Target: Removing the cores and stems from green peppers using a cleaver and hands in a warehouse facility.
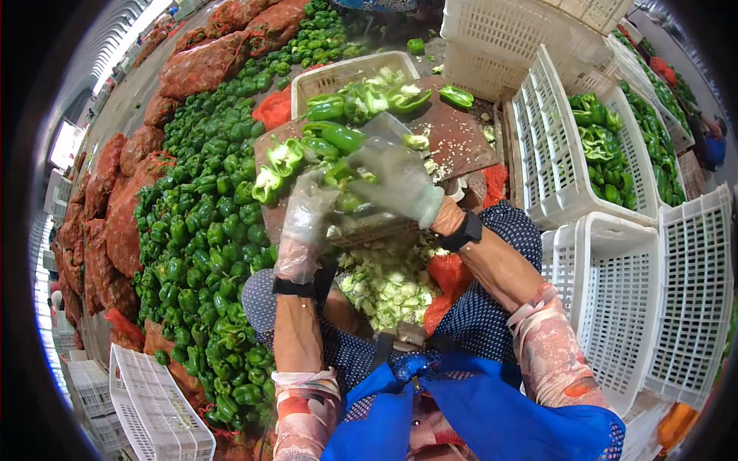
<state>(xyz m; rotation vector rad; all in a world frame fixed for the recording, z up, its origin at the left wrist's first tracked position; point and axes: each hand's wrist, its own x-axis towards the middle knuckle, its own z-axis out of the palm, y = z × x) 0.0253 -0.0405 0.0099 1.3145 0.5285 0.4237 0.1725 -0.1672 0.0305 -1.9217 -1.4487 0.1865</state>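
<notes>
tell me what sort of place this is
Probably a wholesale vegetable market or packing shed: there is a long heap of loose green bell peppers, with bulging red mesh sacks beyond it and white plastic crates on the right.

glossy smooth peppers (336, 136), plastic crates (547, 142), rough mesh sacks (204, 67)

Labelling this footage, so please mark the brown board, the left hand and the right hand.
Brown board (466, 140): head view, bare right part.
Left hand (307, 209): head view, gloved back.
Right hand (394, 177): head view, gloved back, blurred.
</notes>
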